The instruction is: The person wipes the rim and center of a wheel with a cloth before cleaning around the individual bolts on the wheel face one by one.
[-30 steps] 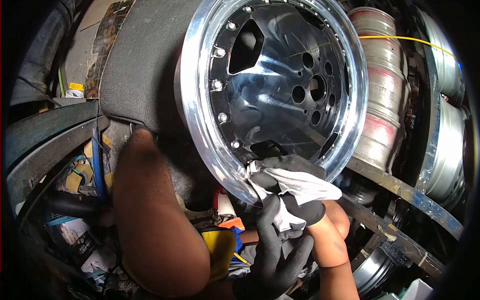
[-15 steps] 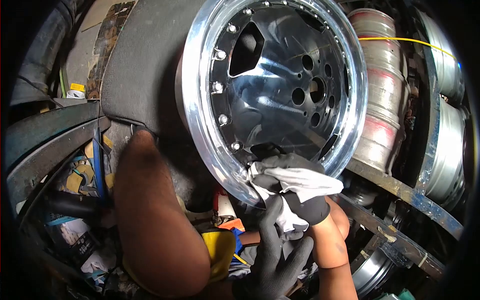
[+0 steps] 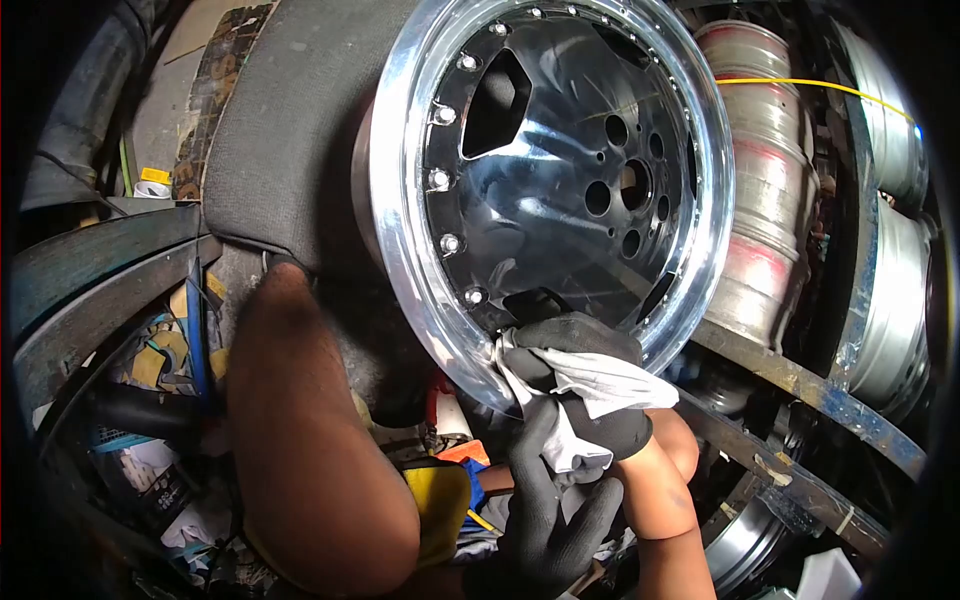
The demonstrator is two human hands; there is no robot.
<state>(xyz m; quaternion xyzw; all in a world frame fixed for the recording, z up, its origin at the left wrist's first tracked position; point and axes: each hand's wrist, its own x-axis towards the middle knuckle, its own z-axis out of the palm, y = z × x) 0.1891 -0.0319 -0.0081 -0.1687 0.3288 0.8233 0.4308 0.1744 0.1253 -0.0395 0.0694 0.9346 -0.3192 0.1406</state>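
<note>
A polished wheel rim (image 3: 400, 235) with a dark glossy face stands tilted, bolts lining its inner edge. My right hand (image 3: 575, 350), in a dark glove, is closed on a white cloth (image 3: 610, 380) and presses it to the lower part of the rim's lip. Just below is my left hand (image 3: 550, 510), gloved too, with its fingers apart. One of its fingers reaches up against the hanging part of the cloth and lies near the rim's bottom edge. Folds of cloth hide some of the right fingers.
Behind the wheel is a grey padded surface (image 3: 280, 130). Stacked rims (image 3: 755, 190) and a metal rack (image 3: 860, 410) stand at the right. A bare knee (image 3: 320, 450) is at lower left, beside a metal frame (image 3: 110, 260) and assorted clutter. A yellow cable (image 3: 800, 82) crosses the upper right.
The rim has shifted very slightly, its left bolts a little lower and to the right. The right hand and cloth moved slightly left. A white object has appeared at the bottom right.
</note>
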